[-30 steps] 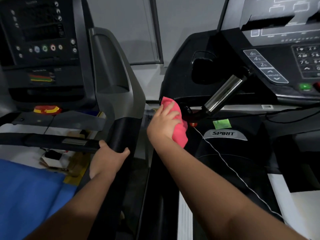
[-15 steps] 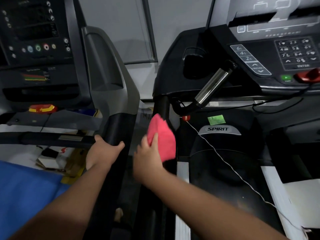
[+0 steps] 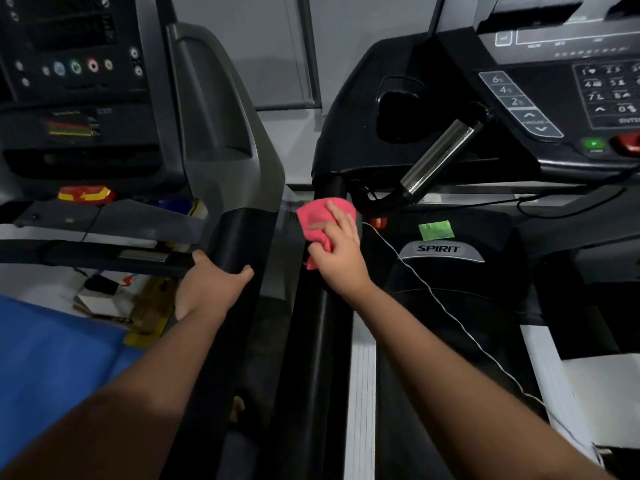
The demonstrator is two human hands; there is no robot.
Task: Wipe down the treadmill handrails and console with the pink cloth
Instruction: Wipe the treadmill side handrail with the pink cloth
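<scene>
My right hand (image 3: 337, 251) holds the pink cloth (image 3: 317, 220) against the black left handrail (image 3: 323, 323) of the Spirit treadmill, just below the console body (image 3: 367, 109). Fingers curl over the cloth, which wraps the rail. The console keypad (image 3: 519, 102) and a chrome pulse grip (image 3: 440, 157) sit up and to the right. My left hand (image 3: 211, 282) grips the black handrail (image 3: 239, 237) of the neighbouring treadmill on the left.
The neighbouring treadmill's console (image 3: 76, 71) with a red-yellow stop button (image 3: 85, 195) fills the upper left. A white safety cord (image 3: 450, 317) runs down across the Spirit motor cover (image 3: 446, 251). A blue mat (image 3: 52, 368) lies lower left, with clutter on the floor beside it.
My right hand with the cloth slid down the handrail, then back up toward the console base. My left hand stayed on the neighbouring rail.
</scene>
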